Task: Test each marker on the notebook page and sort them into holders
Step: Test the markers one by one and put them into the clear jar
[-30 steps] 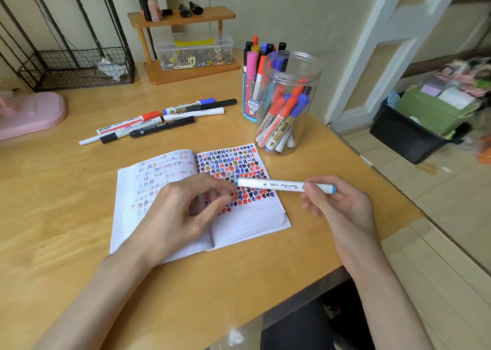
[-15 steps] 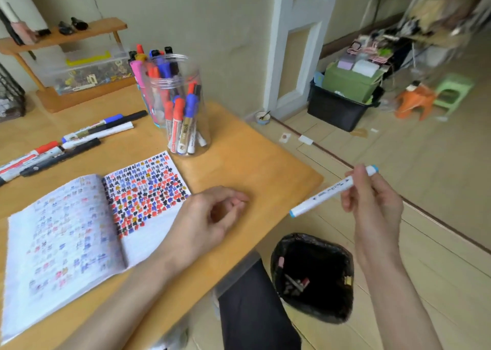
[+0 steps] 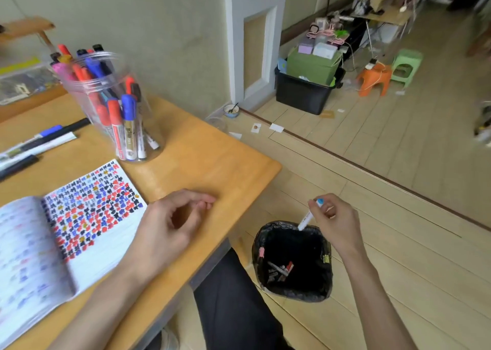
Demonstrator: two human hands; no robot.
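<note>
My right hand (image 3: 336,220) pinches a white marker with a light blue end (image 3: 308,216), tip down, just above the rim of a black-lined waste bin (image 3: 259,256) on the floor beside the desk. My left hand (image 3: 170,226) rests on the desk at the notebook's right edge, fingers loosely curled, holding nothing. The open notebook (image 3: 79,216) shows a page full of red, blue and black test marks. A clear plastic jar (image 3: 111,105) holds several red, blue and black markers. Several loose markers (image 3: 39,142) lie at the far left.
The wooden desk (image 3: 207,169) ends in a corner near my left hand. The bin holds some discarded markers (image 3: 279,270). On the floor stand a black crate with a green box (image 3: 308,83), an orange stool (image 3: 373,78) and a green stool (image 3: 405,66).
My right hand carried the white marker from over the notebook out past the desk edge and down to the bin, turning it tip down. My left hand slid right off the page; my view swung right.
</note>
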